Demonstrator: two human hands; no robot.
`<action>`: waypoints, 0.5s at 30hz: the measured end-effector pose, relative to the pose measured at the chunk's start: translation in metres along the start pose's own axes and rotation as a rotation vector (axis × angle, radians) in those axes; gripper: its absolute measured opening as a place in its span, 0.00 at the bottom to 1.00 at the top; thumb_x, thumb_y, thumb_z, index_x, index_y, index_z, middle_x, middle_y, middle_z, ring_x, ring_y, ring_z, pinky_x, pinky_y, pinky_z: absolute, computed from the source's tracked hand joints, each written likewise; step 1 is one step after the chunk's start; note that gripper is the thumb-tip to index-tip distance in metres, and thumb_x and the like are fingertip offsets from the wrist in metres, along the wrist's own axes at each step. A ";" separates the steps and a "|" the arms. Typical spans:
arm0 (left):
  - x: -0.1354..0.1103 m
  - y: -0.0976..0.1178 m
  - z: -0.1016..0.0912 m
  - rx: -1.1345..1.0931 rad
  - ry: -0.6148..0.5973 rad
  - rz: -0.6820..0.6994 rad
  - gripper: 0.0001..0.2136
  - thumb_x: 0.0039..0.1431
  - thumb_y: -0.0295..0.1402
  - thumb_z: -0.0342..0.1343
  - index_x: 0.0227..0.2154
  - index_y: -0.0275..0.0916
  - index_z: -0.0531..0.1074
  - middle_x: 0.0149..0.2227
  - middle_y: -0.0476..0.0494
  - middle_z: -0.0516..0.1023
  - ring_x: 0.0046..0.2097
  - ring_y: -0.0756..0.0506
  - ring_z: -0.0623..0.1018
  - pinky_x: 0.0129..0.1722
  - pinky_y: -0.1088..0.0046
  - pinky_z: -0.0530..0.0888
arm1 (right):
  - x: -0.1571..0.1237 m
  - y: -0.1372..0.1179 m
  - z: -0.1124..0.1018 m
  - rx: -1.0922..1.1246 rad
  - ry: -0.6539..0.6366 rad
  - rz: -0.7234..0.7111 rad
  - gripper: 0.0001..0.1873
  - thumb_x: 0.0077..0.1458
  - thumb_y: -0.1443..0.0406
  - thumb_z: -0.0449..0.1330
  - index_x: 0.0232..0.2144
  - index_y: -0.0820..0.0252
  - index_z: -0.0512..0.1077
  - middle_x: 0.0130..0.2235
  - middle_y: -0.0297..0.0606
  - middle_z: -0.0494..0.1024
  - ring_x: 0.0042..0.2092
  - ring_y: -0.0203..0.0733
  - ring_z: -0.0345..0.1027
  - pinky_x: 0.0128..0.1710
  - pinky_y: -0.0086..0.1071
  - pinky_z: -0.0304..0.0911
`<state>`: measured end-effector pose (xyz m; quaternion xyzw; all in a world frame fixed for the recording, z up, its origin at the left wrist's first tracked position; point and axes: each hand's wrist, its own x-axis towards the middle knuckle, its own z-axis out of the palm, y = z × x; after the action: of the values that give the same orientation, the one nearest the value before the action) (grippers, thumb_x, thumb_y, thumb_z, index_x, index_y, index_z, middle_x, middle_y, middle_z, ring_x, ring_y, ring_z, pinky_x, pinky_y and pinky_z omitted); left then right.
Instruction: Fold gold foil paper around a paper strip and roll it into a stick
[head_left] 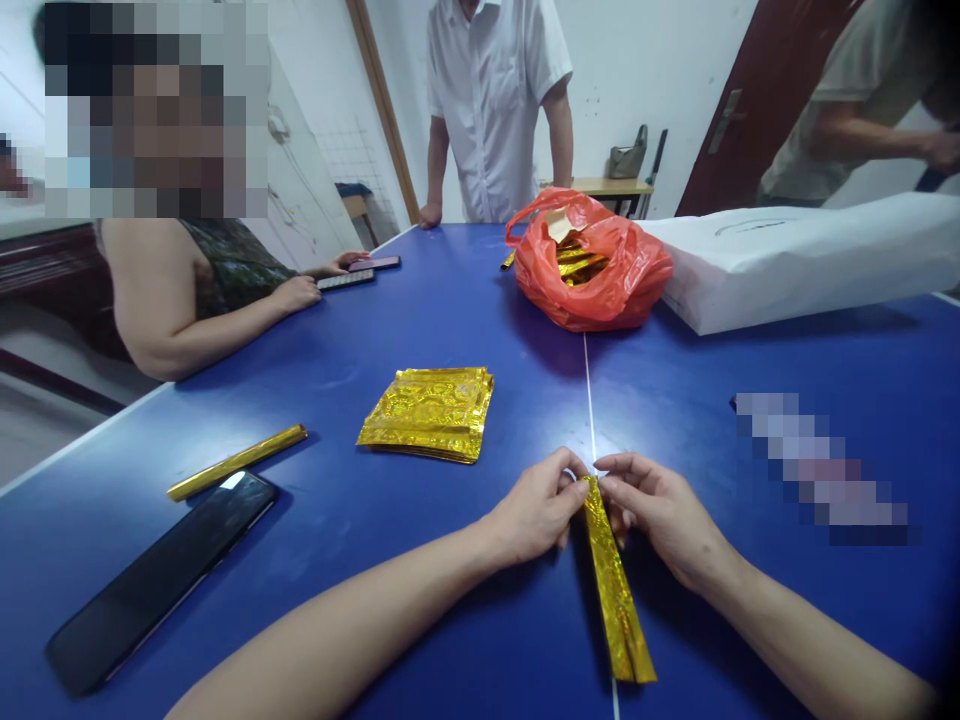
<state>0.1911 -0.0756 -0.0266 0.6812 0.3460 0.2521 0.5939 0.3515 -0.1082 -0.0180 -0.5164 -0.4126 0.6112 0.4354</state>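
A long folded strip of shiny gold foil paper is between my two hands, its far end raised to my fingertips and its wider end towards me. My left hand pinches the far end between thumb and fingers. Against the other side of that end, my right hand has its thumb and curled fingers; some of its fingertips are hidden behind the strip. Beyond my left hand lies a flat stack of patterned gold foil papers. A rolled gold tube rests farther left.
A black phone lies at the left on the blue table. Farther back stand a red plastic bag with gold pieces and a long white package. A blurred-out item lies right. People are at the left, back and right.
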 end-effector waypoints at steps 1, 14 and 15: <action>0.000 0.000 0.000 -0.005 -0.001 0.016 0.07 0.61 0.36 0.43 0.36 0.38 0.58 0.17 0.58 0.61 0.14 0.55 0.63 0.14 0.82 0.59 | 0.000 -0.001 0.000 -0.006 0.001 0.016 0.20 0.44 0.55 0.62 0.37 0.60 0.65 0.23 0.28 0.68 0.19 0.30 0.61 0.18 0.27 0.60; -0.003 0.002 0.003 -0.015 0.004 0.072 0.07 0.61 0.36 0.42 0.36 0.38 0.57 0.21 0.56 0.63 0.16 0.56 0.64 0.14 0.82 0.60 | -0.001 -0.002 0.000 -0.001 -0.071 0.066 0.17 0.46 0.54 0.60 0.33 0.61 0.66 0.20 0.27 0.67 0.18 0.30 0.61 0.16 0.25 0.58; -0.003 0.002 0.003 -0.021 0.004 0.072 0.07 0.61 0.36 0.42 0.36 0.38 0.57 0.22 0.55 0.64 0.16 0.56 0.64 0.14 0.82 0.60 | -0.001 -0.002 0.000 -0.007 -0.071 0.064 0.17 0.46 0.55 0.60 0.33 0.61 0.66 0.20 0.27 0.68 0.18 0.30 0.61 0.16 0.25 0.59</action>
<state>0.1921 -0.0797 -0.0252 0.6866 0.3197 0.2783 0.5907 0.3517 -0.1090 -0.0160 -0.5089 -0.4133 0.6413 0.3988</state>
